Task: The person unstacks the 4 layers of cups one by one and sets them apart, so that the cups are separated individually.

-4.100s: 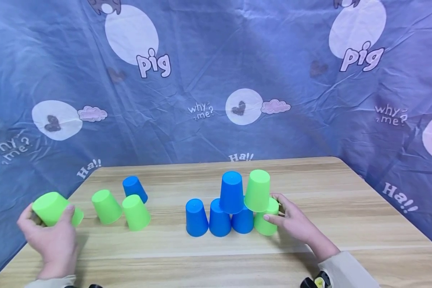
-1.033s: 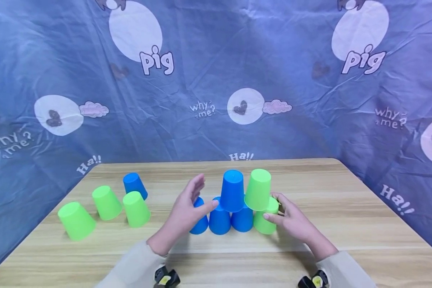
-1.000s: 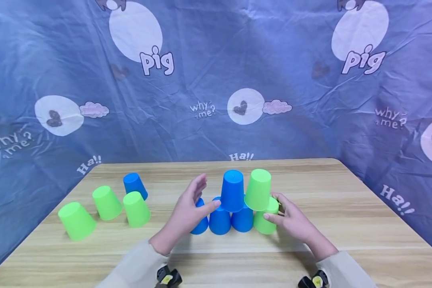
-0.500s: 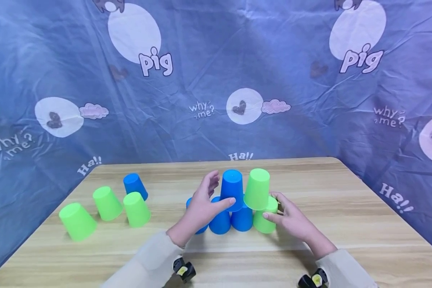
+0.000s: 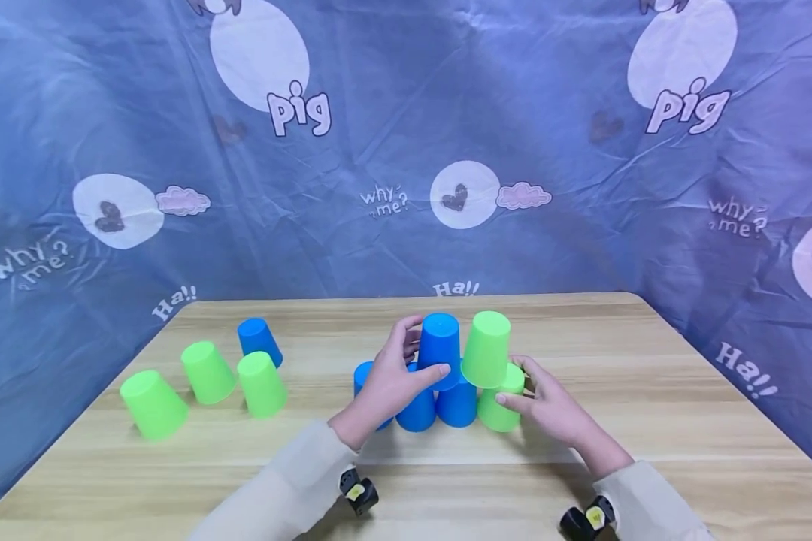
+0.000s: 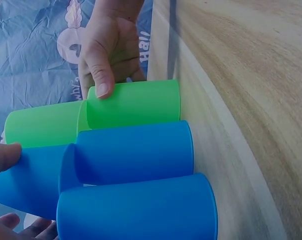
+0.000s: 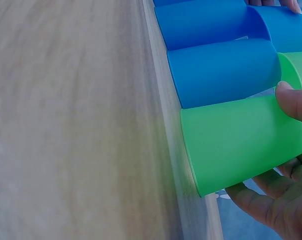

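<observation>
Upside-down plastic cups stand in two tiers at the middle of the table. My left hand holds the upper blue cup, thumb on its front and fingers round its far left side; the left wrist view shows the thumb against its wall. Beside that cup stands the upper green cup. With thumb and fingers, my right hand grips the lower green cup at the row's right end. Three blue cups complete the lower row, among them a blue cup next to the green one; my left hand partly hides the leftmost.
To the left stand a front green cup, a middle green cup, another green cup and a blue cup behind it. The wooden table ends at a printed blue cloth.
My left hand has set a green cup down at the far left, then moved right to the upper blue cup and closed in on it. My right hand stays at the lower green cup.
</observation>
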Motion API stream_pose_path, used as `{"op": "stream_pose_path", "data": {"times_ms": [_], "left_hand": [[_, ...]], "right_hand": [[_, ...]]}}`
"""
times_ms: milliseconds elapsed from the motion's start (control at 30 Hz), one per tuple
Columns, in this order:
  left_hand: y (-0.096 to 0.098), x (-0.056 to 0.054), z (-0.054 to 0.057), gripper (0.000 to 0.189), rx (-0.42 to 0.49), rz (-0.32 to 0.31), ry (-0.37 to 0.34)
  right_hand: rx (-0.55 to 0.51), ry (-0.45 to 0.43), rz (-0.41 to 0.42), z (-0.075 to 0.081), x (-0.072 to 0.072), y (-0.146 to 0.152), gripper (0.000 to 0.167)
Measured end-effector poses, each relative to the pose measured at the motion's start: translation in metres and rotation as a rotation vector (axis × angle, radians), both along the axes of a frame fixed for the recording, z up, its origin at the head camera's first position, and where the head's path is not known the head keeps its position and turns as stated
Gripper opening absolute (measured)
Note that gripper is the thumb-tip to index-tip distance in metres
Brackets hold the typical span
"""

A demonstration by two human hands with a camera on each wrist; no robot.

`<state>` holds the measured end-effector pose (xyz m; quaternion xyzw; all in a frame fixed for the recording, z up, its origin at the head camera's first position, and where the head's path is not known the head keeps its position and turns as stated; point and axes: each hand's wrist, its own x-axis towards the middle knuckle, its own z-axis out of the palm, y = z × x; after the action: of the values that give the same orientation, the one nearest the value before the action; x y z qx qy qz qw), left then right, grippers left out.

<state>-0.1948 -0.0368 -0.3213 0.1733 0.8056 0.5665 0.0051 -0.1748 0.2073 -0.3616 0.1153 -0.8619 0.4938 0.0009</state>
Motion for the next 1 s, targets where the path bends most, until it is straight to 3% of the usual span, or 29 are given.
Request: {"op": "stream_pose_path", "data": {"times_ms": [733,1000], "left_hand": [[0.0080,-0.0018,-0.0031,0.061,0.008,-0.018,0.057],[0.0018,-0.0008,0.0002,0.059,0.038,0.017,0.132]], "right_hand": [[0.002,0.012,0.003,-0.0010,-0.0012,0.0028,0.055],[0.002,0.012,0.009,-0.0002,-0.0016,0.0021,0.054]]}}
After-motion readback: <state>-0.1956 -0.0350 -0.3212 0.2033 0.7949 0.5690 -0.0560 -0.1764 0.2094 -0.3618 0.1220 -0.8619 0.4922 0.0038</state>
